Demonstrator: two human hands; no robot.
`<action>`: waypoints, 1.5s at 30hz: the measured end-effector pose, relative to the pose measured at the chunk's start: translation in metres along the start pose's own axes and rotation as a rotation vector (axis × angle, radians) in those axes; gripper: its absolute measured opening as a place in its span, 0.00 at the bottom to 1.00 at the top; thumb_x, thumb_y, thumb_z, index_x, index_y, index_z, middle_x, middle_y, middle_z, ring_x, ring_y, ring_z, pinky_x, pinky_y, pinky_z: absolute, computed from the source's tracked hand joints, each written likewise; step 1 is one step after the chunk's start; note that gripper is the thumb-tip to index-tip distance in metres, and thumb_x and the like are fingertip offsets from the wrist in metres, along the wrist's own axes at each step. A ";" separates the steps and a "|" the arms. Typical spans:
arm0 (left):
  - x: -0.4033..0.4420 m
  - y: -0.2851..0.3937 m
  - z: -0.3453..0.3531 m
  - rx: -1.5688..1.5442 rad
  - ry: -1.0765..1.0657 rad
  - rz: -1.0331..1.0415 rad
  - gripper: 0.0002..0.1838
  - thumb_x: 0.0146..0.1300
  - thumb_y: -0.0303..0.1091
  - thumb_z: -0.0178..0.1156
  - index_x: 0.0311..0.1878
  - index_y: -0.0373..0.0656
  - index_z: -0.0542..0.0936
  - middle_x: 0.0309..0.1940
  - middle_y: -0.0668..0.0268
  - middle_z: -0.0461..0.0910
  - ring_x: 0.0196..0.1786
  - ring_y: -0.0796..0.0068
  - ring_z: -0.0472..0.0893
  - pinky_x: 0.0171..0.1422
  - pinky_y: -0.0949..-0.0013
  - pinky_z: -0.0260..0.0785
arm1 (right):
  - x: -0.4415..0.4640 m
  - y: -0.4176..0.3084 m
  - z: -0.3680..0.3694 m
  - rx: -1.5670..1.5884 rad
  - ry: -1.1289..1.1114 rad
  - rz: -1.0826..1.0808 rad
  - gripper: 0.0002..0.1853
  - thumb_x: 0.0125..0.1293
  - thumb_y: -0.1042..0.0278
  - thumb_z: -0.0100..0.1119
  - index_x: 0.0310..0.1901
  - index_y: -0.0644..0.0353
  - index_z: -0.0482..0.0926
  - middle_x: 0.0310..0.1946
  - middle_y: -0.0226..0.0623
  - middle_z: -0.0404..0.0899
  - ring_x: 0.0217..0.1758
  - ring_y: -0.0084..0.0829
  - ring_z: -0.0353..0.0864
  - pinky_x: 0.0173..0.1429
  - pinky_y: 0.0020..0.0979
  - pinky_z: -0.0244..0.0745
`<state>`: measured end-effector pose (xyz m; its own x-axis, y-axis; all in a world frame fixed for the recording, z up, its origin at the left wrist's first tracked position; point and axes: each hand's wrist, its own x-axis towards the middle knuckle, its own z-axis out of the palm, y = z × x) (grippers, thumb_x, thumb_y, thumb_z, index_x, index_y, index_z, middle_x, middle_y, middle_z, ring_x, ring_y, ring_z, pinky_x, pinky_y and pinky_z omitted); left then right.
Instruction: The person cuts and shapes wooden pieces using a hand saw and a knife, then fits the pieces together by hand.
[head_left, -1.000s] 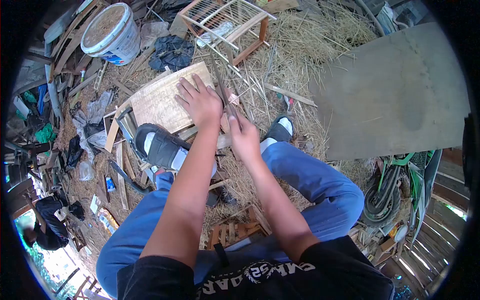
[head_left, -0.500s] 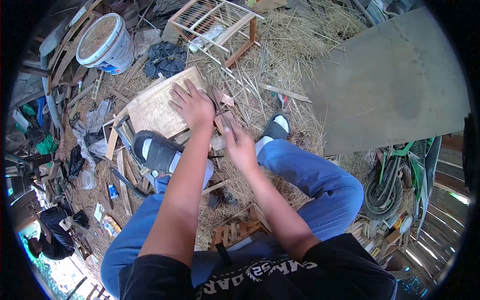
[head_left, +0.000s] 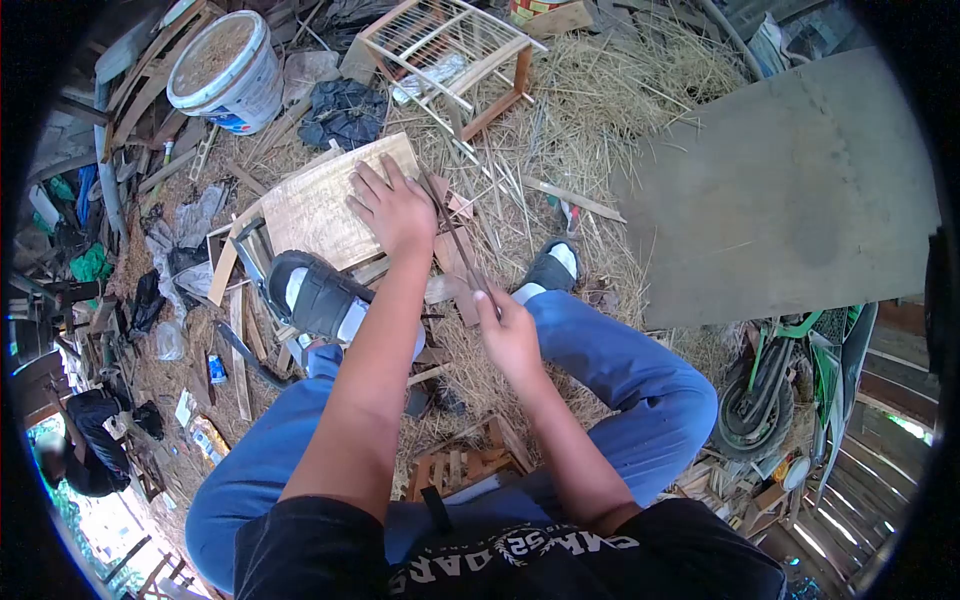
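My left hand [head_left: 393,210] lies flat with fingers spread on a pale wooden board [head_left: 310,220], near its right end. In my right hand [head_left: 508,335] is the near end of a long, narrow dark blade [head_left: 455,232]; whether it is a saw or a knife I cannot make out. The blade runs slantwise past the board's right edge, close beside my left hand. My fingers wrap round its handle end, which is mostly hidden. Under the board are small wood pieces [head_left: 448,252], partly covered.
A wooden cage [head_left: 495,105] stands beyond the board, with a white bucket [head_left: 235,95] to its left. A large flat sheet [head_left: 770,200] lies right, above a green motorbike [head_left: 770,390]. Straw and scraps cover the ground. Another person [head_left: 90,440] is at far left.
My right hand has drawn back toward my body and slightly right, pulling the blade along. My left hand stays flat on the board. The view has shifted slightly.
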<state>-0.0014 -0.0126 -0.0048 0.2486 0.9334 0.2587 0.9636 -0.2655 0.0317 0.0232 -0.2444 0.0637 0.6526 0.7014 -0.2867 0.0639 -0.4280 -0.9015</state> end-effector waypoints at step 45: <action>0.000 -0.002 -0.006 -0.073 -0.064 0.061 0.36 0.78 0.44 0.47 0.86 0.43 0.61 0.87 0.45 0.54 0.88 0.43 0.52 0.89 0.33 0.38 | 0.064 -0.019 0.032 0.009 -0.058 0.082 0.26 0.81 0.51 0.57 0.70 0.60 0.81 0.49 0.60 0.89 0.53 0.50 0.92 0.58 0.42 0.81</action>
<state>-0.0039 -0.0137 0.0005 0.3148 0.9279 0.2000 0.9372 -0.3371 0.0890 0.0402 -0.1732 0.0519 0.6102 0.6963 -0.3779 0.0048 -0.4803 -0.8771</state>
